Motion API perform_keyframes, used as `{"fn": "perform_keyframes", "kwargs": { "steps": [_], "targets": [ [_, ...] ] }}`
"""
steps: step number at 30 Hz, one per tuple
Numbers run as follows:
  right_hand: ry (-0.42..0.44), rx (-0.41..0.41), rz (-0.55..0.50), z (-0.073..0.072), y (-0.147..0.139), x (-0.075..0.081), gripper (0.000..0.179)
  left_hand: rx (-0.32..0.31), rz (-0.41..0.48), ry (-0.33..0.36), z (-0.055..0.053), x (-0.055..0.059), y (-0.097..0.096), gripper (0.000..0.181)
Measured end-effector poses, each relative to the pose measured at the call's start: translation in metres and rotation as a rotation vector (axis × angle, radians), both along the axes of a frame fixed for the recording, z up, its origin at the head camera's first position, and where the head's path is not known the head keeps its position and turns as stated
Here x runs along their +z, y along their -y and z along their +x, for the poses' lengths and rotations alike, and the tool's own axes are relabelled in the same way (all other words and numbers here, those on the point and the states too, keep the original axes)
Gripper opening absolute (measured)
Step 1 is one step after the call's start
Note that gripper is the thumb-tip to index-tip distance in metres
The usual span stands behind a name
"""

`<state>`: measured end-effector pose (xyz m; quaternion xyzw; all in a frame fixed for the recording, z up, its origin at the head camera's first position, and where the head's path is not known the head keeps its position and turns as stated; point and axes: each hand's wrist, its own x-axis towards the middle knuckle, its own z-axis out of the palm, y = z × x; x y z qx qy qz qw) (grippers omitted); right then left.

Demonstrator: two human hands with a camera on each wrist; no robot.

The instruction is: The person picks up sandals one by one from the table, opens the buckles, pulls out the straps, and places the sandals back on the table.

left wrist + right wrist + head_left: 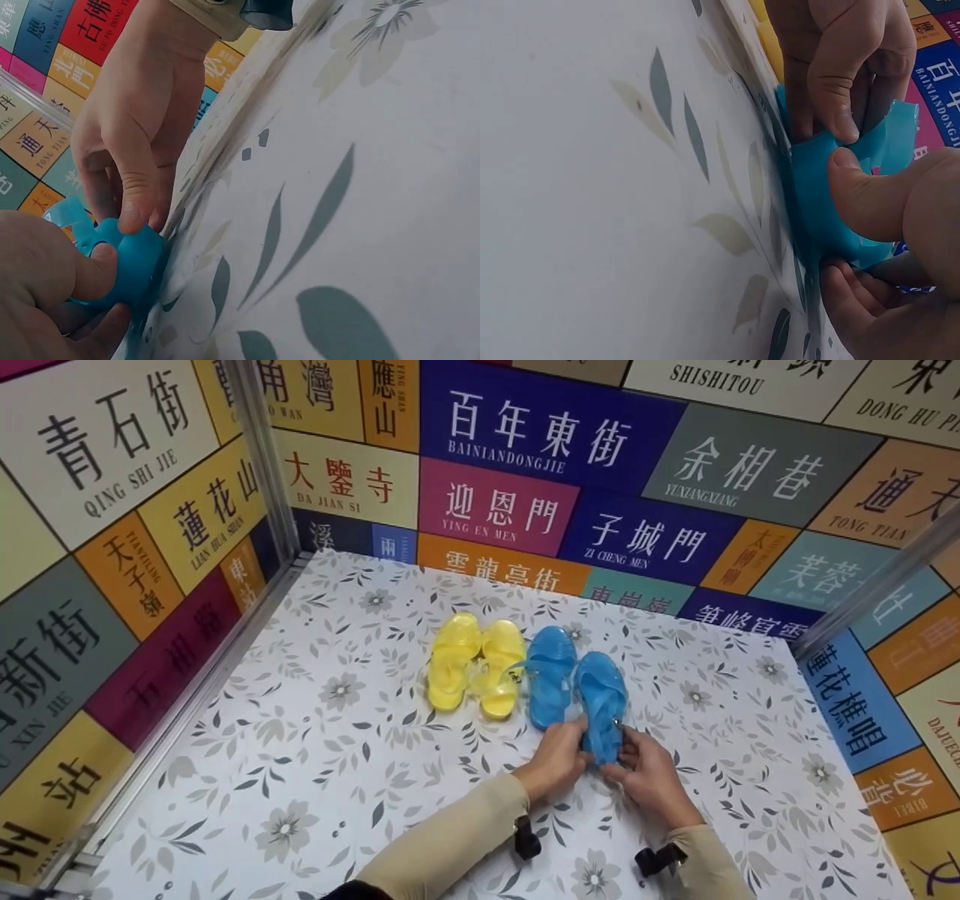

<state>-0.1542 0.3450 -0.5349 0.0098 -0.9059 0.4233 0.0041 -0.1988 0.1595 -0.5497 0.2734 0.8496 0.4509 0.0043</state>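
Observation:
Two blue jelly sandals stand side by side on the floral-patterned surface. The right-hand blue sandal lies between both hands, its heel end toward me. My left hand grips the heel from the left, its thumb pressed against the blue plastic in the left wrist view. From the right, my right hand pinches the same heel near the strap's side; the right wrist view shows its thumb on the heel wall. Just left of my left hand is the other blue sandal, toe pointing away.
A pair of yellow sandals, the left one and the right one, stands left of the blue pair. Printed panels wall in the back and sides. A metal rail runs along the left edge of the surface.

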Motion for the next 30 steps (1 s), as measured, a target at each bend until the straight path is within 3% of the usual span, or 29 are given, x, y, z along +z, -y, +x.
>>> {"fn": "perform_keyframes", "kwargs": {
  "steps": [6,8,10,13,18,25,30],
  "targets": [
    [0.002,-0.009,0.054,-0.012,-0.003,0.002,0.072,0.041,-0.087,-0.118,-0.027,-0.044,-0.027,0.041],
    [0.016,-0.011,0.047,-0.015,-0.003,0.004,0.074,0.055,-0.114,-0.116,-0.031,-0.046,-0.033,0.045],
    [0.029,-0.012,0.036,-0.019,-0.003,0.004,0.074,0.068,-0.147,-0.106,-0.033,-0.042,-0.036,0.048],
    [0.043,-0.001,0.022,-0.023,-0.004,0.004,0.072,0.071,-0.197,-0.057,-0.026,-0.017,-0.032,0.054],
    [0.059,0.007,0.016,-0.028,-0.005,0.003,0.069,0.097,-0.318,-0.049,-0.012,0.02,-0.027,0.066],
    [0.058,-0.015,0.005,-0.034,-0.004,0.001,0.068,0.176,-0.339,-0.016,-0.013,0.027,-0.034,0.064],
    [0.025,-0.028,0.049,-0.038,-0.003,0.001,0.068,0.162,-0.357,-0.02,-0.018,0.028,-0.038,0.063]
  ]
}}
